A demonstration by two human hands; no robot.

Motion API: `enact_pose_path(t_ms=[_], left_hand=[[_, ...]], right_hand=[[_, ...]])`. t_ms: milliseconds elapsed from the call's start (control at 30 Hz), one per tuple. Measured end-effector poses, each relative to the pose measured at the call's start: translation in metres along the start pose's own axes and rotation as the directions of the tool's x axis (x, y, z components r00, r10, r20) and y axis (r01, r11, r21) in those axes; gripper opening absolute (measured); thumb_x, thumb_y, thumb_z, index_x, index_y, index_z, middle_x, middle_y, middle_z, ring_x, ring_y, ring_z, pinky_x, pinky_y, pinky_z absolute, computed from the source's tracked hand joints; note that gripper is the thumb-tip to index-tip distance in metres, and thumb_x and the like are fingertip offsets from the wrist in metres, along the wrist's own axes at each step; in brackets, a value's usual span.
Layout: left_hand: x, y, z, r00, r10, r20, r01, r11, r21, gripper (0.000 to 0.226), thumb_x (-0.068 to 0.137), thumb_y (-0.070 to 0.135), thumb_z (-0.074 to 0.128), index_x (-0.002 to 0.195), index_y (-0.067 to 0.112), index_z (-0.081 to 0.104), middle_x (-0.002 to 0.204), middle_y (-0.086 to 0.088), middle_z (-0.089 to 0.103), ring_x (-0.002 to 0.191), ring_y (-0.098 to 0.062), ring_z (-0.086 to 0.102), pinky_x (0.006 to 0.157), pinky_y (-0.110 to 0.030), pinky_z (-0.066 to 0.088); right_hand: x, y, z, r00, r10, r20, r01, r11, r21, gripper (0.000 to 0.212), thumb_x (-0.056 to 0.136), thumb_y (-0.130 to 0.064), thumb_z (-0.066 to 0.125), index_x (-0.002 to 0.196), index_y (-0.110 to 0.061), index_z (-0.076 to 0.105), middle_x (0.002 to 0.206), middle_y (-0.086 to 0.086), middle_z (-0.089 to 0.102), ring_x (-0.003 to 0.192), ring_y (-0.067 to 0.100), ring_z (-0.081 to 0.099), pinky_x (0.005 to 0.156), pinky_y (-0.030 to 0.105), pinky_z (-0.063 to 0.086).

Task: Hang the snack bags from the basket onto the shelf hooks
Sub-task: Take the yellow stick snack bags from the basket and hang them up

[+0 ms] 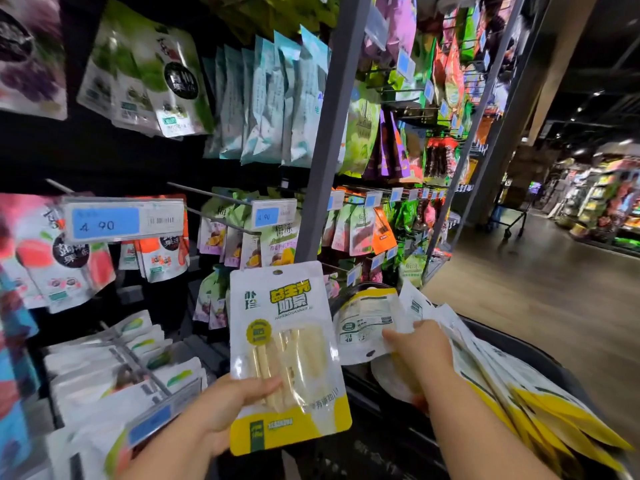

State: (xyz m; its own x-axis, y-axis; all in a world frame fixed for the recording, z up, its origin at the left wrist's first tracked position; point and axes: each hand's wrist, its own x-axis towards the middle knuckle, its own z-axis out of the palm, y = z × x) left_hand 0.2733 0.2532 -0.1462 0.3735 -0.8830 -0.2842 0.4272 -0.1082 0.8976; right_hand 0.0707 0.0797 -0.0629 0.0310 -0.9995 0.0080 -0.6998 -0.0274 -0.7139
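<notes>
We saw through one wide-angle head camera, looking forward and down, tilted, very near the shelf [322, 133] filling the view's left; the basket [512, 341] sat close at lower right, the floor [536, 289] receding beyond.

The left hand [221, 407] hides its fingers behind the upright white-and-yellow plastic snack bag [287, 344] it grips. Left of it, white shelf packets [114, 362] blur. The right hand [420, 351] covers part of the turned-over white bag [363, 323] it pinches; right of it, the black plastic basket [526, 344] runs off-frame.
</notes>
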Motion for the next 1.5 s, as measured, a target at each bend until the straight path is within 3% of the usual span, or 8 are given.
enact_pose_path(t_ms=[100, 267, 433, 567, 700, 833, 1167, 1500], left_hand=[[0.000, -0.001, 0.006, 1.000, -0.019, -0.007, 0.019, 1.000, -0.012, 0.014, 0.083, -0.002, 0.069, 0.097, -0.003, 0.067, 0.061, -0.001, 0.072, 0.050, -0.003, 0.067, 0.041, -0.011, 0.046], [0.002, -0.003, 0.008, 0.999, 0.030, 0.023, -0.030, 1.000, 0.005, 0.046, 0.061, 0.013, 0.081, 0.104, 0.001, 0.072, 0.097, -0.014, 0.076, 0.107, -0.030, 0.067, 0.105, -0.042, 0.043], [-0.005, -0.004, 0.016, 0.996, 0.085, -0.015, -0.084, 0.996, 0.033, 0.032, 0.073, 0.002, 0.075, 0.105, 0.001, 0.070, 0.094, -0.015, 0.076, 0.095, -0.028, 0.070, 0.077, -0.032, 0.050], [-0.011, -0.003, 0.023, 0.988, 0.145, -0.056, -0.141, 0.988, 0.063, 0.033, 0.071, 0.000, 0.080, 0.103, 0.006, 0.072, 0.095, -0.009, 0.077, 0.097, -0.026, 0.070, 0.099, -0.039, 0.048], [-0.018, -0.002, 0.035, 0.976, 0.194, -0.098, -0.188, 0.979, 0.074, 0.035, 0.072, -0.002, 0.080, 0.105, 0.006, 0.071, 0.095, -0.010, 0.077, 0.095, -0.027, 0.071, 0.089, -0.037, 0.053], [-0.028, -0.005, 0.047, 0.959, 0.258, -0.114, -0.246, 0.963, 0.108, 0.029, 0.076, -0.005, 0.076, 0.101, 0.009, 0.071, 0.093, -0.009, 0.077, 0.087, -0.024, 0.074, 0.075, -0.032, 0.055], [-0.036, -0.004, 0.051, 0.941, 0.314, -0.124, -0.293, 0.943, 0.157, 0.032, 0.074, -0.004, 0.079, 0.101, 0.010, 0.068, 0.090, -0.004, 0.078, 0.085, -0.024, 0.073, 0.079, -0.037, 0.054], [-0.040, 0.002, 0.048, 0.951, 0.298, -0.086, -0.292, 0.953, 0.078, 0.034, 0.076, -0.008, 0.073, 0.105, 0.010, 0.069, 0.094, -0.009, 0.077, 0.086, -0.026, 0.074, 0.079, -0.038, 0.053]], right_hand=[[0.003, 0.000, 0.000, 0.999, -0.022, 0.026, 0.019, 0.992, 0.127, 0.022, 0.085, -0.029, 0.073, 0.095, -0.010, 0.068, 0.091, 0.009, 0.070, 0.080, 0.026, 0.064, 0.062, 0.031, 0.046], [-0.013, 0.003, -0.012, 0.998, -0.046, -0.036, 0.057, 0.894, 0.445, 0.021, 0.074, -0.032, 0.071, 0.089, -0.019, 0.062, 0.095, 0.011, 0.068, 0.089, 0.034, 0.065, 0.084, 0.054, 0.055], [-0.027, 0.012, -0.040, 0.989, -0.101, -0.108, 0.144, 0.812, 0.565, 0.010, 0.093, -0.019, 0.062, 0.100, -0.012, 0.063, 0.086, 0.014, 0.067, 0.073, 0.030, 0.063, 0.066, 0.039, 0.051], [-0.033, 0.015, -0.053, 0.972, -0.184, -0.148, 0.227, 0.898, 0.377, 0.023, 0.094, -0.029, 0.059, 0.112, -0.016, 0.062, 0.098, 0.007, 0.069, 0.090, 0.031, 0.065, 0.082, 0.048, 0.054], [-0.035, 0.018, -0.058, 0.960, -0.234, -0.156, 0.268, 0.928, 0.259, 0.026, 0.095, -0.032, 0.055, 0.116, -0.016, 0.058, 0.091, 0.009, 0.070, 0.079, 0.028, 0.066, 0.075, 0.044, 0.056], [-0.047, 0.019, -0.069, 0.950, -0.299, -0.089, 0.310, 0.876, 0.370, 0.056, 0.097, -0.018, 0.055, 0.138, -0.048, 0.032, 0.091, 0.013, 0.069, 0.063, 0.023, 0.060, 0.053, 0.031, 0.048], [-0.059, 0.020, -0.096, 0.912, -0.407, 0.049, 0.366, 0.863, 0.348, 0.016, 0.090, -0.019, 0.070, 0.090, -0.023, 0.054, 0.075, 0.007, 0.062, 0.052, 0.012, 0.059, 0.053, 0.027, 0.046], [-0.059, 0.024, -0.110, 0.784, -0.524, 0.332, 0.293, 0.784, 0.547, 0.046, 0.072, 0.011, 0.078, 0.106, -0.018, 0.068, 0.091, 0.006, 0.077, 0.095, 0.016, 0.073, 0.076, 0.026, 0.057]])
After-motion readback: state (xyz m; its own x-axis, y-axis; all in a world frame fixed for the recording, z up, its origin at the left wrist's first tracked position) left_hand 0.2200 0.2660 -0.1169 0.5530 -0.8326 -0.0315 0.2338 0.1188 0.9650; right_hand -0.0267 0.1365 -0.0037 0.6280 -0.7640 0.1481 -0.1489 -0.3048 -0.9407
